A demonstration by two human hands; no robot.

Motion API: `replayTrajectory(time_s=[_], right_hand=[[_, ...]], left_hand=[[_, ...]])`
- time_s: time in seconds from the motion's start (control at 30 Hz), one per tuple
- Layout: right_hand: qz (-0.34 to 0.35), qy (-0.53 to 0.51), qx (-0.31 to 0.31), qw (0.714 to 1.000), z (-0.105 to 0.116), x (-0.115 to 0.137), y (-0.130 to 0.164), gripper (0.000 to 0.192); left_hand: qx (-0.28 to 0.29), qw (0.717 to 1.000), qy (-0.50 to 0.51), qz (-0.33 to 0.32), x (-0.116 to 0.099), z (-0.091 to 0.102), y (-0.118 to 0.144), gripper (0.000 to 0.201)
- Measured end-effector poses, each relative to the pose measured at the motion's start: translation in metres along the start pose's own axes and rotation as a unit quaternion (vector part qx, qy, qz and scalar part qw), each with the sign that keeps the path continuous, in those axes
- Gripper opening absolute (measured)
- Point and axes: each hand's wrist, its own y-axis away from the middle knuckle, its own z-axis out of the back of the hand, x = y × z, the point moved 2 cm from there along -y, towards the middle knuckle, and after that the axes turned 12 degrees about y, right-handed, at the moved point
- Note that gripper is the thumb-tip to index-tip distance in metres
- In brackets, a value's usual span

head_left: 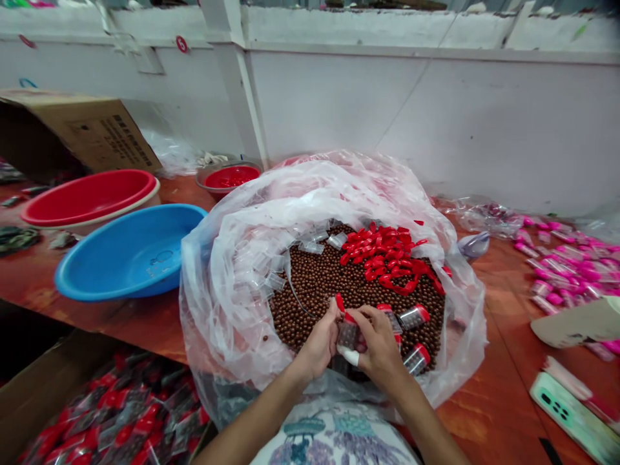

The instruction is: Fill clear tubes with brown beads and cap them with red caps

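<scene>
Between my two hands is a small clear jar (347, 333) with dark contents and a red top. My left hand (320, 341) is closed against its left side, and a red cap (340, 302) shows at its fingertips. My right hand (380, 342) is closed around the jar's right side, with a white wrap on one finger. Below them, brown beads (310, 284) fill a large clear plastic bag (217, 278). Loose red caps (382, 248) lie on the beads at the back right, empty clear jars (276, 263) at the left. Several filled, capped jars (417, 358) rest beside my right hand.
Left of the bag stand a blue basin (130, 258), a red basin (92, 197) and a cardboard box (82, 132). A lower box holds many red-capped jars (130, 426). At right are pink-capped tubes (571, 268), a cup (576, 323) and a phone (571, 413).
</scene>
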Motion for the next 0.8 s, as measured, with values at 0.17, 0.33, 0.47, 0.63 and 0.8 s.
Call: replayTrajectory(time_s=[0.17, 0.33, 0.47, 0.63, 0.8], right_hand=[[0.018, 0.003, -0.004, 1.0, -0.001, 0.003, 0.007, 0.063], [-0.013, -0.006, -0.005, 1.0, 0.003, 0.004, 0.008, 0.082], [-0.024, -0.002, 0.03, 0.999, 0.007, 0.008, 0.004, 0.073], [-0.019, -0.022, -0.005, 1.0, 0.004, 0.009, 0.001, 0.06], [0.005, -0.012, -0.009, 1.0, 0.002, 0.01, 0.001, 0.057]], left_hand=[[-0.032, 0.999, -0.031, 0.025, 0.006, 0.002, -0.001, 0.043], [-0.058, 0.997, -0.035, 0.029, 0.009, 0.003, 0.0, 0.039], [-0.072, 0.997, -0.024, 0.013, 0.009, 0.007, 0.0, 0.034], [-0.068, 0.997, -0.021, 0.001, 0.01, 0.006, 0.0, 0.043], [-0.098, 0.993, -0.035, -0.062, 0.013, 0.007, -0.004, 0.047]])
